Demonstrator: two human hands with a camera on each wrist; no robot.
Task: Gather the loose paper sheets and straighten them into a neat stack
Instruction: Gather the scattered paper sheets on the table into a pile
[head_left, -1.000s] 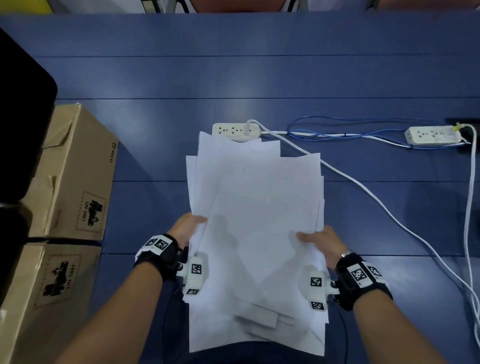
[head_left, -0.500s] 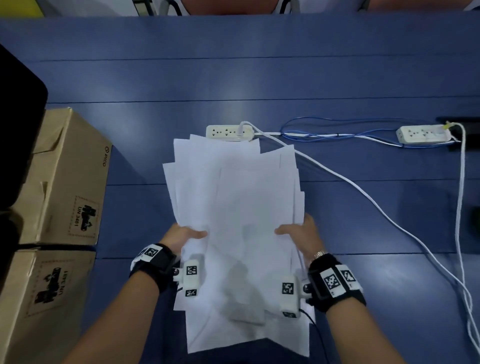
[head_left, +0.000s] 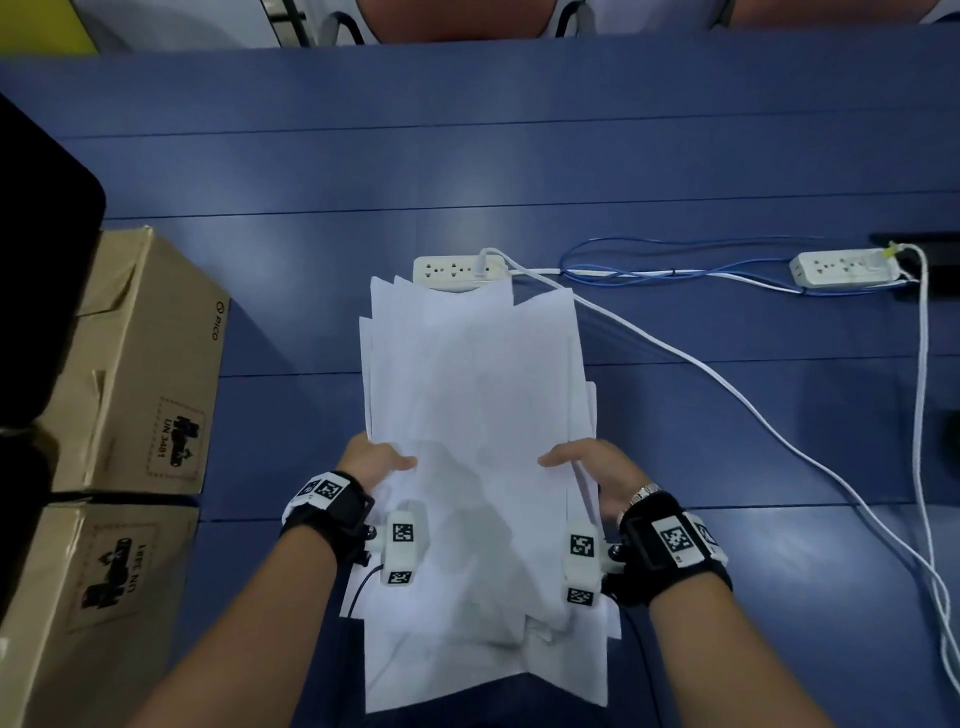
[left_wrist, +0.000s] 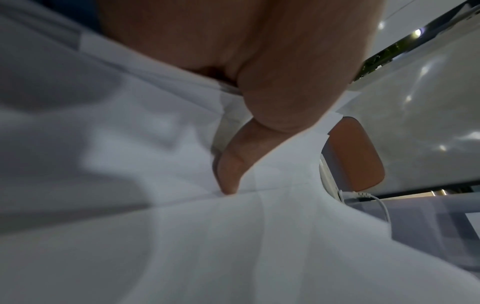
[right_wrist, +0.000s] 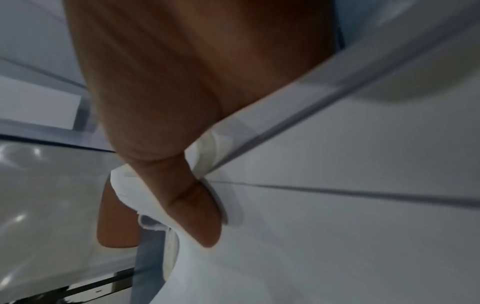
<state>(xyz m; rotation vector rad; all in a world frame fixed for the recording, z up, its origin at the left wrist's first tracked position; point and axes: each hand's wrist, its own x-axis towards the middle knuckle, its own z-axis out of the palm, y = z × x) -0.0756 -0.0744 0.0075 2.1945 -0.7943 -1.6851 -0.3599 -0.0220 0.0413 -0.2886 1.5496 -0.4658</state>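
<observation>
A pile of white paper sheets (head_left: 478, 415) lies lengthwise on the blue table (head_left: 519, 171), its edges uneven and fanned at the far and near ends. My left hand (head_left: 376, 462) grips the pile's left edge, thumb on top, fingers hidden beneath. My right hand (head_left: 587, 465) grips the right edge the same way. In the left wrist view my thumb (left_wrist: 233, 164) presses down on the sheets (left_wrist: 182, 236). The right wrist view shows my thumb (right_wrist: 192, 209) pinching the bundled edges of the sheets (right_wrist: 337, 226).
Two cardboard boxes (head_left: 140, 374) stand at the left, beside a black object (head_left: 36, 260). A white power strip (head_left: 457, 270) touches the pile's far end; its cable (head_left: 727, 395) runs right past a second strip (head_left: 841, 267). Blue wires (head_left: 649, 260) lie between them.
Both hands have squeezed the pile inward from the sides, so it is narrower and the sheets overlap more closely. The pile stays on the table.
</observation>
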